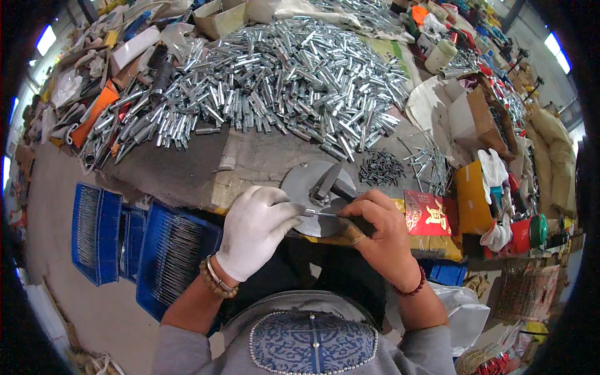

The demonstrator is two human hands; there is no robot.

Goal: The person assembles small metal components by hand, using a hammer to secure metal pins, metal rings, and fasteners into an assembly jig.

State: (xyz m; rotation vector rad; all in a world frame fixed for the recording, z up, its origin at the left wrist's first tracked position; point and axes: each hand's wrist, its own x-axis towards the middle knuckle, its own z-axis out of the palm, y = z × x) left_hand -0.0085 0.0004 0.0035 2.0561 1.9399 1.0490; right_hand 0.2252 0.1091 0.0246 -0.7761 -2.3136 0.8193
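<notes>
The white-gloved left hand (259,228) and bare right hand (382,232) each pinch an end of a slim metal rod (325,214), held above the near part of a round grey plate (296,185). Around it, the worn worktable (250,165) bears a broad heap of shiny metal tubes (281,78), small black pieces (381,167) and a red packet (412,206). Beyond the table's left edge, blue bins (110,240) of rods stand over a pale floor (53,181), while bright panels (557,52) light the walls.
</notes>
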